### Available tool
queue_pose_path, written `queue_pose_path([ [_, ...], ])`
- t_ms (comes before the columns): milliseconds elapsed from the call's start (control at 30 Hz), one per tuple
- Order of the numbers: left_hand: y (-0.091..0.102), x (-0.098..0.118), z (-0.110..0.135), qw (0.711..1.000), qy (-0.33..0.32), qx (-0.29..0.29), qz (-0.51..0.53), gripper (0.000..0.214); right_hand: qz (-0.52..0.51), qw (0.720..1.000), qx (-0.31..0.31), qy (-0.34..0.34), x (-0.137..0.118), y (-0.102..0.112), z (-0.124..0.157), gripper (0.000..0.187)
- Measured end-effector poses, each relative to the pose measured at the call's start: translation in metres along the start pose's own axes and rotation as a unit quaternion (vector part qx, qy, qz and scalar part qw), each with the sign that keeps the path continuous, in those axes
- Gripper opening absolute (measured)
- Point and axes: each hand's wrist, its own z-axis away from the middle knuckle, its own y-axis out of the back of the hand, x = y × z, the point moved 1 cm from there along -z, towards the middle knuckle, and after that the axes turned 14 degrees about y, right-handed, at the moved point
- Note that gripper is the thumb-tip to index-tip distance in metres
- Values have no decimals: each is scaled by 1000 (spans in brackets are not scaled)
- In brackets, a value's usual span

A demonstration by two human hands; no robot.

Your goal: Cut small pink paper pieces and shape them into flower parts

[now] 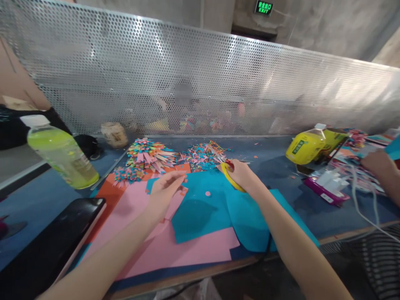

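My right hand (240, 174) is closed round the yellow handles of a pair of scissors (230, 177), whose blades point up and left over a heap of small cut paper scraps (200, 156). My left hand (165, 187) hovers over the pink paper (137, 208), thumb and fingers pinched together. Small orange bits show by its fingertips; what the pinch holds is too small to make out. Blue paper sheets (200, 221) lie between and below my hands, with a small pink disc (208, 193) on top. Left of the scraps stands a pile of multicoloured paper strips (150, 154).
Green drink bottle (62, 154) and black phone-like slab (53, 237) are at left. A yellow bottle (306, 143), purple packet (326, 191), white cable (356, 200) and another person's hand (379, 166) are at right. A perforated metal screen (203, 75) closes the back.
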Motion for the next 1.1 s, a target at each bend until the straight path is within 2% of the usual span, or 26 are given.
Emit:
queue_pose_path([
  [133, 0, 3, 2, 1000, 16, 9, -12, 23, -24, 994, 20, 101, -10, -6, 2, 39],
  [267, 0, 5, 3, 1000, 13, 10, 4, 25, -53, 977, 107, 174, -21, -4, 7, 33],
  [333, 0, 7, 3, 1000, 9, 24, 3, 26, -72, 972, 124, 188, -24, -1, 9, 33],
  [433, 0, 10, 3, 999, 2, 48, 15, 29, -99, 972, 95, 192, -26, 1, 10, 30],
  [533, 0, 14, 5, 997, -4, 63, 42, 26, -136, 970, 33, 201, -29, 1, 12, 31],
  [733, -5, 20, 11, 995, -4, 79, 64, 21, -231, 941, -64, 238, -42, -2, 21, 31],
  [967, -7, 20, 13, 993, 13, 53, 103, 21, -242, 936, -86, 241, -55, -6, 30, 33],
  [1100, -7, 18, 13, 995, 2, 29, 101, 15, -244, 934, -107, 237, -59, -5, 33, 34],
])
